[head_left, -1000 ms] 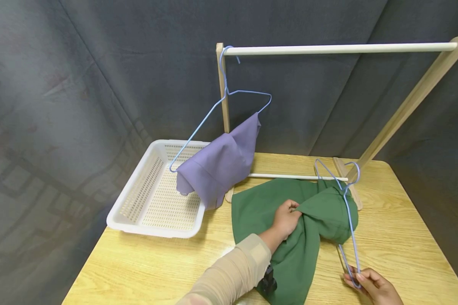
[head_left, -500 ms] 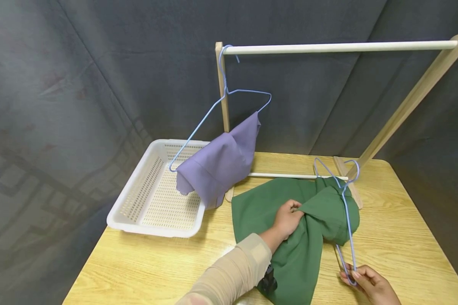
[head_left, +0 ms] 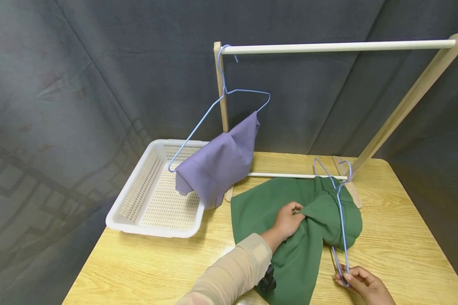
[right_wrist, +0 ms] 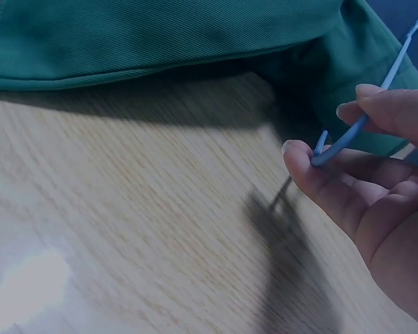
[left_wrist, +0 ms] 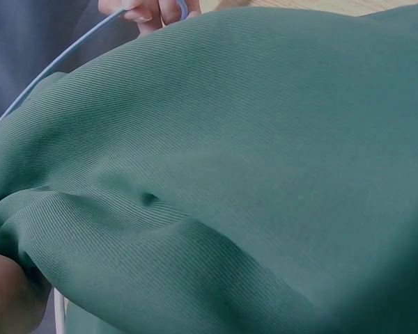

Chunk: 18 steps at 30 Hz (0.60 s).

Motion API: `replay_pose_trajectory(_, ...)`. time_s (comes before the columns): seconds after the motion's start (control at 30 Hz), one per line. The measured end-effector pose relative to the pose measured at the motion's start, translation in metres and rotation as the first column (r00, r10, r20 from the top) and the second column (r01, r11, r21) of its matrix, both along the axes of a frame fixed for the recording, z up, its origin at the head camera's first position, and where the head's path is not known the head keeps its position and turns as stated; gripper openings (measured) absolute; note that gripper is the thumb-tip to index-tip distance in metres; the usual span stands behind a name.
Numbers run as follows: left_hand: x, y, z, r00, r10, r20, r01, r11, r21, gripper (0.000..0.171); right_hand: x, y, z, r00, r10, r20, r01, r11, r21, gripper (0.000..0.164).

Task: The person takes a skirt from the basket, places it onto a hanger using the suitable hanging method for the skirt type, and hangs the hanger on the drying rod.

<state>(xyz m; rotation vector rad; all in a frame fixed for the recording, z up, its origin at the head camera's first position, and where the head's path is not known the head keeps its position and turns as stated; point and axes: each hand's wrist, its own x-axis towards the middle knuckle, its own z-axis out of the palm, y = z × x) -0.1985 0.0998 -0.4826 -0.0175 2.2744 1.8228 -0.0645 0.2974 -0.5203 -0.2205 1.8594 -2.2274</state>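
Near the table's (head_left: 145, 267) front right corner, the right hand (head_left: 362, 286) pinched the end of a blue wire hanger (head_left: 341, 220) threaded through the green cloth (head_left: 290, 237), whose bunched fold the left hand (head_left: 288, 220) gripped mid-table.

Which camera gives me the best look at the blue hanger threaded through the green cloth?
Head view: the blue hanger shows nearly whole, from hook to the right hand. Right wrist shows only the gripped corner; left wrist just one wire edge beside the green cloth.
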Motion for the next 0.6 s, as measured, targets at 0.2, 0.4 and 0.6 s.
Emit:
replay_pose_trajectory(0.2,-0.0012,0.0006,-0.003,1.0,-0.009,-0.015,0.008,1.0,-0.029,0.011,0.0003,-0.0021,-0.0036,0.999,0.035,-0.027,-0.036,0.999,-0.027,0.016)
replay_pose_trajectory(0.4,-0.0009,0.0004,-0.0051,0.999,-0.031,-0.035,0.029,0.997,-0.068,0.009,0.0009,-0.0022,-0.0062,0.997,0.054,-0.048,-0.055,0.998,-0.025,0.011)
replay_pose_trajectory(0.6,-0.0001,-0.0003,-0.0077,0.997,-0.058,-0.05,0.053,0.994,-0.091,0.009,0.0024,-0.005,-0.0033,0.999,0.046,-0.016,-0.046,0.999,0.01,0.011)
